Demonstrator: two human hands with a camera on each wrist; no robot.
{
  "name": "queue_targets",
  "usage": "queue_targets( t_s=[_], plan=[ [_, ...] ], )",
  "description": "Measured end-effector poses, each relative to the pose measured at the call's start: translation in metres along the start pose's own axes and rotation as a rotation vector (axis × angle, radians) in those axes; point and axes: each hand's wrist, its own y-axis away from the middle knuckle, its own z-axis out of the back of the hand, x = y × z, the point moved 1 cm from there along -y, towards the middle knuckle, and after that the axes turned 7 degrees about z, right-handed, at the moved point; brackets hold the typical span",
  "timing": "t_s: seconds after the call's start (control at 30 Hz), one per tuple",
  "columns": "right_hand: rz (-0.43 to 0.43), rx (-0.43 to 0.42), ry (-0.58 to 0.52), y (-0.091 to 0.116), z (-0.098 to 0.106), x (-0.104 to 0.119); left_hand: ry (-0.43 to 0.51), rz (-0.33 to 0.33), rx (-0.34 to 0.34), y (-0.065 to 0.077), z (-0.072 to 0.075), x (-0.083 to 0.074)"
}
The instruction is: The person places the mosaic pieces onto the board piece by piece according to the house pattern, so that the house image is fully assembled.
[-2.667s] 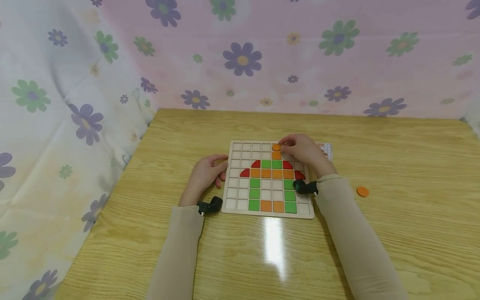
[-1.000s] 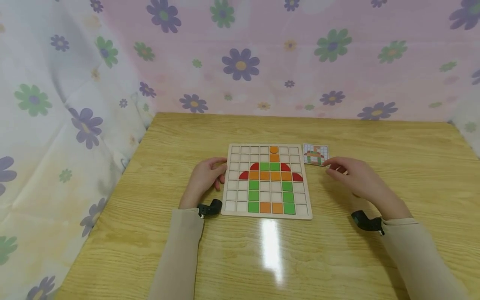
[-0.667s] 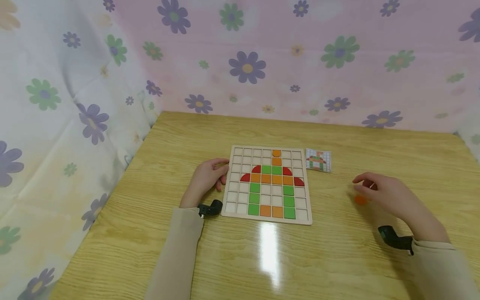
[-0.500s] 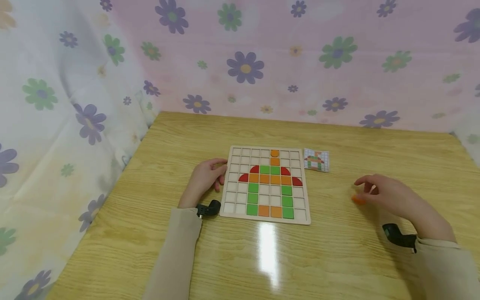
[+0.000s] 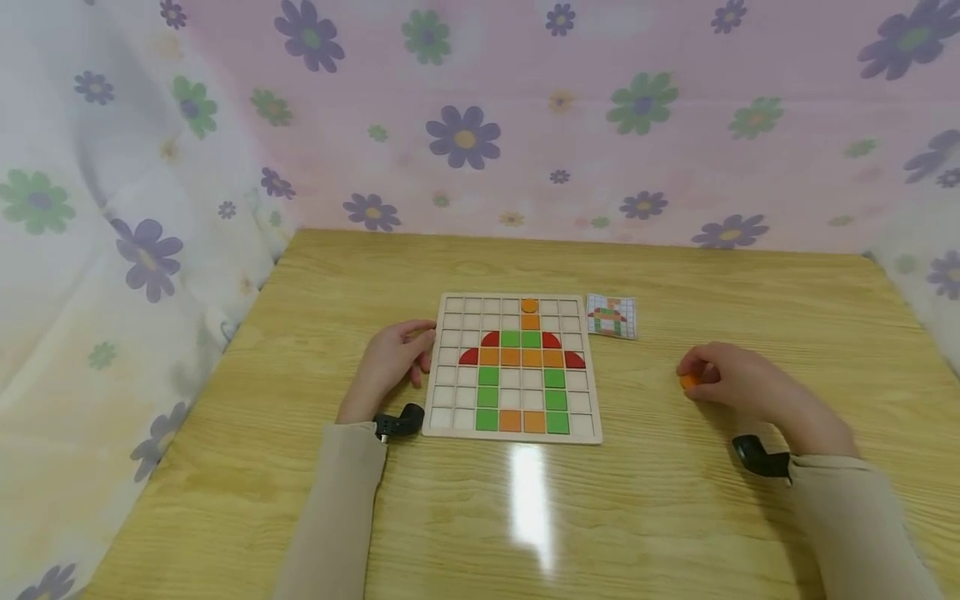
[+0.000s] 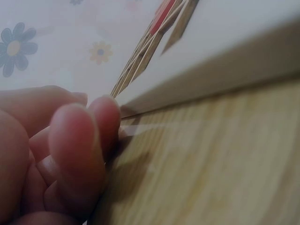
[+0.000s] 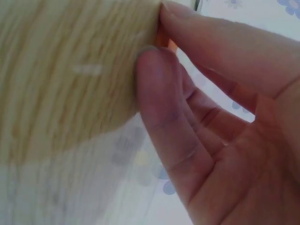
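Note:
The wooden grid board (image 5: pixel 510 379) lies flat on the table, with green, orange and red tiles set in its cells. A round orange tile (image 5: pixel 530 306) fills a cell in its far row, above an orange square (image 5: pixel 530 322). My left hand (image 5: pixel 390 362) rests at the board's left edge, fingers loosely bent; in the left wrist view its fingertips (image 6: pixel 105 112) are right by the board's side. Right of the board, my right hand (image 5: pixel 738 379) pinches an orange disc (image 5: pixel 689 382) between thumb and fingers. The right wrist view shows only a sliver of that disc (image 7: pixel 164 37).
A small printed card (image 5: pixel 611 317) with a matching coloured grid picture lies beside the board's far right corner. The wood-grain table (image 5: pixel 637 517) ends at a flowered cloth (image 5: pixel 555 125) behind, with more cloth at both sides.
My right hand has moved off the board to the right and picked up the loose orange disc. The round tile stays in the far row. My left hand keeps its place.

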Motion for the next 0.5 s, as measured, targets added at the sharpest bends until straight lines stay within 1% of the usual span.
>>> queue_targets(
  t_s=[0.17, 0.27, 0.37, 0.5],
  plan=[
    [-0.028, -0.012, 0.001, -0.0044, 0.0006, 0.0013, 0.012, 0.009, -0.015, 0.0027, 0.002, 0.002],
    [-0.039, -0.01, 0.004, -0.0054, 0.0007, 0.0005, 0.023, 0.001, -0.007, 0.0029, 0.0015, 0.0022],
    [-0.05, 0.0, -0.021, -0.0051, 0.0, -0.0004, 0.021, -0.003, 0.007, 0.0027, 0.0012, 0.0019],
    [-0.064, -0.019, -0.047, -0.0033, 0.0011, -0.0024, 0.008, -0.007, 0.011, 0.0016, 0.002, -0.0012]
  ],
)
